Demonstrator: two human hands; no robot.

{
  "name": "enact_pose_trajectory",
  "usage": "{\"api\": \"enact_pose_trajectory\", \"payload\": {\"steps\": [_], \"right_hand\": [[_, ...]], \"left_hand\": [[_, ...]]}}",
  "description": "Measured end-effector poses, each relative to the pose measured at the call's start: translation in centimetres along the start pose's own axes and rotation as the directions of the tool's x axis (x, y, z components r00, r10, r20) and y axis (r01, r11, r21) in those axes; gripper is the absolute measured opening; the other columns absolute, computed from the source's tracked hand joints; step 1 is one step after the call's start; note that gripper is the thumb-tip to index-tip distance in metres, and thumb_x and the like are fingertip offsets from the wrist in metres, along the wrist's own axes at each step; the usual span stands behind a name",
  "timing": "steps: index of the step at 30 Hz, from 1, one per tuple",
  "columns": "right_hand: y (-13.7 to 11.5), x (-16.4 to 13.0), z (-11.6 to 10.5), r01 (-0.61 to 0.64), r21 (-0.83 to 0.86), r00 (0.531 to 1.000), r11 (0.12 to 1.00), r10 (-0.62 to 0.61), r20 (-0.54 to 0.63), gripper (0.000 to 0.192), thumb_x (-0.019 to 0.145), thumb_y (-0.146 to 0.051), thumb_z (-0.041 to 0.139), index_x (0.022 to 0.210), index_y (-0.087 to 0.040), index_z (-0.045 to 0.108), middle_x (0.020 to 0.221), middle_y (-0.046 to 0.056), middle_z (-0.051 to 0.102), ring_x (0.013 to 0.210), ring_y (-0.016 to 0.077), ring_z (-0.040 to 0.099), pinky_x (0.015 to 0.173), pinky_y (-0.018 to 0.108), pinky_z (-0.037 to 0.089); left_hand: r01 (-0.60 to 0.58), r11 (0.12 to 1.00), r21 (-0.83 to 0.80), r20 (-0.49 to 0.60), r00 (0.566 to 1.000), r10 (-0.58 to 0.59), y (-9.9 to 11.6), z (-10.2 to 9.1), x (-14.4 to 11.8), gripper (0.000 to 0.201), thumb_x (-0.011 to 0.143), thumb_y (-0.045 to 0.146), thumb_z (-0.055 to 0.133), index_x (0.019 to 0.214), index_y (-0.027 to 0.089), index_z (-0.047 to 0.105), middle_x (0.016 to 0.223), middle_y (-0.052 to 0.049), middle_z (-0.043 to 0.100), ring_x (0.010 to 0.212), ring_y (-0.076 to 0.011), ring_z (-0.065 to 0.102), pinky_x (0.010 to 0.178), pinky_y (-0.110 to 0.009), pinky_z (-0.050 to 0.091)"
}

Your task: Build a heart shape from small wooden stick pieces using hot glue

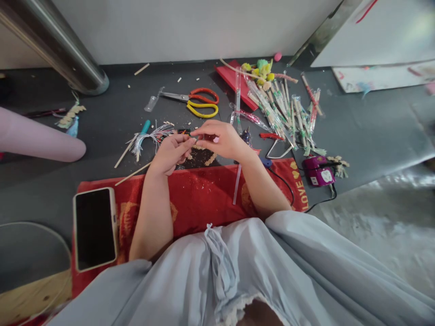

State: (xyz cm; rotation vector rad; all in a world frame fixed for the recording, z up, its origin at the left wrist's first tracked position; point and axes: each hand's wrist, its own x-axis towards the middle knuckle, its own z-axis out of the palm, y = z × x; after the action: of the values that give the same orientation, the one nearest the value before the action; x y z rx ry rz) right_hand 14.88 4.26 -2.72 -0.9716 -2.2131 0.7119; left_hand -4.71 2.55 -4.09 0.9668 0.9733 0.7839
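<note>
On the dark floor (356,131), above a red cloth (200,194), both hands meet at centre. The left hand (170,154) and the right hand (220,139) pinch one small piece (194,137) between thumb and fingertips; fingers are closed to a fine pinch, the other fingers curled. The piece is too small to identify. It sits at the point where the two hands touch, just above a dark pad (202,156) strewn with crumbs.

Progress, as a judgement: work is partly done. A pile of wrapped sticks (288,113) lies far right, and appears finished. Loose supplies remain near the hands, so more units look outstanding.

Count:
- Scissors (199,102): two pairs, one orange, one yellow, lying together, far centre.
- Strand bundle (152,136): one, left of the hands.
- Bare sticks (131,174): two visible near left; small offcuts lie farther off.
- Phone (95,228): one, screen dark, on the near left of the cloth.
- Purple device (317,172): one, corded, right edge of the cloth.
- Red card (234,79): one, under the far end of the pile.
- Wrapped sticks: too many and overlapped to count.

A pink sleeve (37,136) of another person enters from the left, well apart from the hands.
</note>
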Motion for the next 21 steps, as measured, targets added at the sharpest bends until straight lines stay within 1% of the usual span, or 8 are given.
{"api": "enact_pose_trajectory", "payload": {"steps": [4,10,12,14,16,17,18,21], "right_hand": [[0.11,0.15,0.04,0.021,0.006,0.999,1.0,-0.021,0.024,0.021,0.095,-0.038,0.063,0.1,-0.021,0.075,0.09,0.003,0.071,0.081,0.0141,0.062,0.074,0.028,0.047],[0.01,0.19,0.01,-0.007,0.031,1.0,0.999,0.007,0.018,0.015,0.093,-0.031,0.063,0.093,-0.018,0.072,0.085,0.003,0.069,0.08,0.014,0.06,0.073,0.028,0.045],[-0.05,0.17,-0.05,-0.038,0.034,0.999,0.999,0.037,0.006,0.014,0.092,-0.029,0.063,0.091,-0.019,0.071,0.084,0.002,0.068,0.077,0.0132,0.058,0.072,0.028,0.045],[-0.08,0.17,-0.15,-0.068,0.048,0.998,0.997,0.068,-0.009,0.013,0.091,-0.03,0.063,0.091,-0.019,0.071,0.085,0.002,0.068,0.076,0.013,0.058,0.071,0.028,0.045],[-0.06,0.17,-0.28,-0.087,0.063,0.996,0.994,0.089,-0.028,0.014,0.09,-0.032,0.063,0.091,-0.02,0.07,0.085,0.002,0.068,0.076,0.0132,0.058,0.071,0.028,0.045],[-0.04,0.16,-0.35,-0.091,0.071,0.995,0.993,0.094,-0.035,0.015,0.09,-0.033,0.063,0.091,-0.02,0.07,0.085,0.002,0.068,0.077,0.0133,0.058,0.071,0.028,0.045],[0.0,0.16,-0.42,-0.095,0.079,0.994,0.992,0.099,-0.039,0.015,0.09,-0.033,0.062,0.091,-0.02,0.07,0.085,0.002,0.068,0.077,0.0133,0.058,0.071,0.028,0.045],[0.12,0.15,-0.54,-0.104,0.116,0.993,0.988,0.11,-0.048,0.014,0.089,-0.032,0.063,0.091,-0.02,0.071,0.085,0.002,0.068,0.074,0.0123,0.056,0.068,0.027,0.044]], "left_hand": [[0.025,1.0,0.015,0.042,0.999,-0.026,-0.14,-0.19,-0.03,0.036,0.069,0.042,0.081,0.081,0.016,0.059,0.05,0.008,0.047,0.038,-0.0014,0.028,0.037,-0.014,0.016],[-0.003,0.998,0.059,0.09,0.996,-0.002,-0.47,-0.17,-0.03,0.043,0.069,0.051,0.083,0.072,0.017,0.056,0.046,0.007,0.044,0.038,-0.0015,0.027,0.038,-0.015,0.017],[-0.071,0.997,0.026,0.036,0.997,0.07,-0.53,-0.09,0.05,0.042,0.067,0.048,0.084,0.069,0.018,0.055,0.044,0.007,0.045,0.036,-0.0023,0.029,0.037,-0.015,0.017],[-0.157,0.987,-0.019,-0.079,0.985,0.155,-0.51,-0.05,0.22,0.039,0.068,0.045,0.085,0.067,0.019,0.055,0.043,0.007,0.046,0.035,-0.0033,0.031,0.036,-0.017,0.018],[-0.231,0.972,-0.044,-0.242,0.946,0.214,-0.42,-0.12,0.45,0.037,0.072,0.043,0.083,0.067,0.02,0.055,0.045,0.006,0.051,0.035,-0.0042,0.036,0.035,-0.018,0.021],[-0.265,0.963,-0.05,-0.336,0.912,0.234,-0.35,-0.22,0.58,0.036,0.075,0.041,0.082,0.068,0.02,0.054,0.048,0.006,0.054,0.036,-0.0045,0.04,0.036,-0.019,0.023],[-0.301,0.952,-0.057,-0.433,0.867,0.248,-0.28,-0.36,0.7,0.034,0.079,0.04,0.08,0.069,0.021,0.053,0.051,0.006,0.057,0.039,-0.0047,0.045,0.038,-0.018,0.026],[-0.402,0.913,-0.07,-0.676,0.692,0.253,-0.09,-1.0,0.94,0.028,0.09,0.03,0.069,0.075,0.021,0.047,0.058,0.007,0.062,0.05,-0.0042,0.054,0.047,-0.017,0.036]]}}
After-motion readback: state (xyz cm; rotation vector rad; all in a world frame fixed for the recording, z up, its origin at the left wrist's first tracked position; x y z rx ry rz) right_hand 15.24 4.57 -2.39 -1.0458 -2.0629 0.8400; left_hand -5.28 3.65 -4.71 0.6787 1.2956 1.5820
